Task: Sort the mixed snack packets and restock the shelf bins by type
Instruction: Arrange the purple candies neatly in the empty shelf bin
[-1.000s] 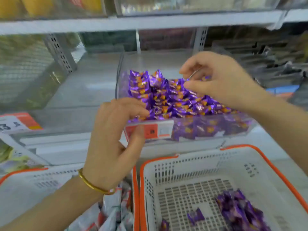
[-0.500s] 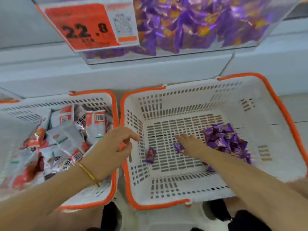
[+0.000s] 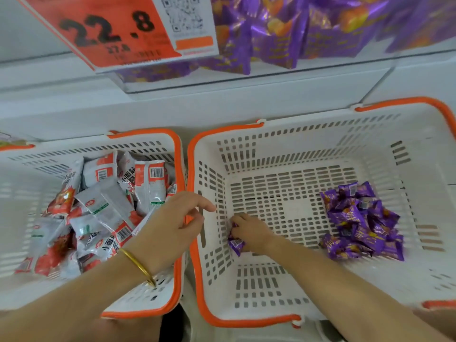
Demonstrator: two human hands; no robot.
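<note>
Stray purple packet [image 3: 236, 244], maybe two, pinched in right hand [image 3: 249, 233]; left hand [image 3: 170, 228] beside it hung loose, empty. Firmer grip needed before lift.

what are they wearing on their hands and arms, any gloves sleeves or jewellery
No gloves: the left hand and right hand are both bare, and no sleeve shows on either forearm. The only thing worn is a thin gold bangle on the left wrist. No ring or watch is visible.
</note>
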